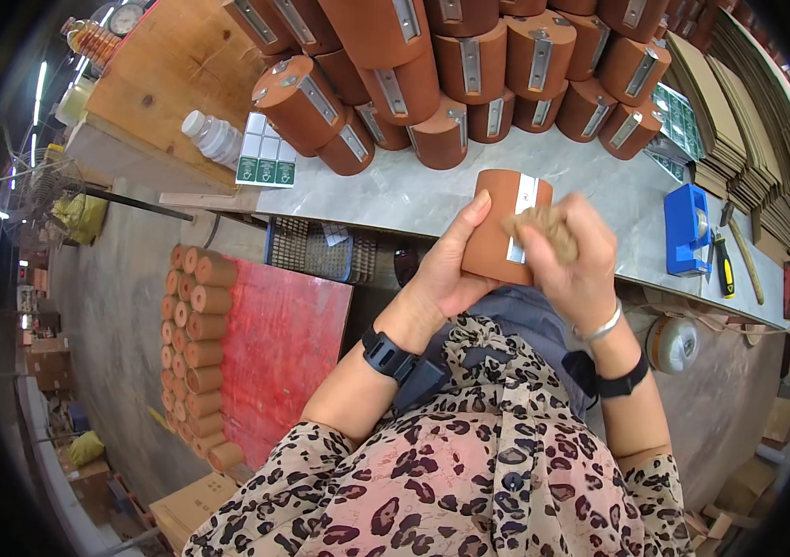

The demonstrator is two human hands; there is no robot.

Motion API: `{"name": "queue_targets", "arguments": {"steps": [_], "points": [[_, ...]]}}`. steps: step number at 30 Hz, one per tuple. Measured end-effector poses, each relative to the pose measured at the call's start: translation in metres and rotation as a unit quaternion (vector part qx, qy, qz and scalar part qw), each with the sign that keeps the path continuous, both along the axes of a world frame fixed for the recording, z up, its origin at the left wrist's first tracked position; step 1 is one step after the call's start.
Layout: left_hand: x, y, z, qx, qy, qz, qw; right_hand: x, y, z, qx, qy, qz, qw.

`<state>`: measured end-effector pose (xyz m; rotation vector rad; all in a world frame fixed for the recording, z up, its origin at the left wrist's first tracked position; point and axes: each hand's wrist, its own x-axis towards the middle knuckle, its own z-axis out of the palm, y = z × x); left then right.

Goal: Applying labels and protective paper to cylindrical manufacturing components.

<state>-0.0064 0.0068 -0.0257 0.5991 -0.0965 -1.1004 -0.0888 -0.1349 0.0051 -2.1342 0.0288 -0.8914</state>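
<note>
Head view: The left grip [450, 262] cradled a terracotta cylinder [489, 227] by the near edge of the table [395, 200]; the right grip [590, 246] clutched a tan wad [557, 230] against it. Apparently stiff, weighty and brittle, it seemed best held around its curved side.

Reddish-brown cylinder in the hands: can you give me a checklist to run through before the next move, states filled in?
1. Left hand's grip holds the cylinder: ok.
2. Right hand has the tan cloth: ok.
3. Cylinder apart from the stacked cylinders: ok.
4. Strip on the cylinder fully visible: not ok, partly covered.
5. Strip surface beneath the cloth clean: cannot tell.
6. Blue dispenser away from both hands: ok.
</note>
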Motion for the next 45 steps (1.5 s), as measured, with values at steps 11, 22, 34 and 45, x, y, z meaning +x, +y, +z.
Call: {"name": "queue_targets", "arguments": {"steps": [11, 22, 34, 45], "points": [[0.002, -0.004, -0.018, -0.007, 0.010, 0.026, 1.000, -0.001, -0.041, -0.004, 0.107, 0.052, -0.099, 0.988], [0.012, 0.006, -0.007, -0.016, 0.021, -0.017, 0.999, -0.031, -0.018, -0.006, 0.160, 0.052, -0.105, 0.980], [0.005, 0.004, -0.038, -0.147, 0.142, -0.097, 0.974, 0.021, -0.060, -0.016, 0.118, 0.045, -0.151, 0.980], [0.008, -0.006, -0.025, -0.073, 0.024, -0.050, 0.996, -0.034, -0.069, -0.024, -0.029, 0.092, -0.170, 0.981]]}}
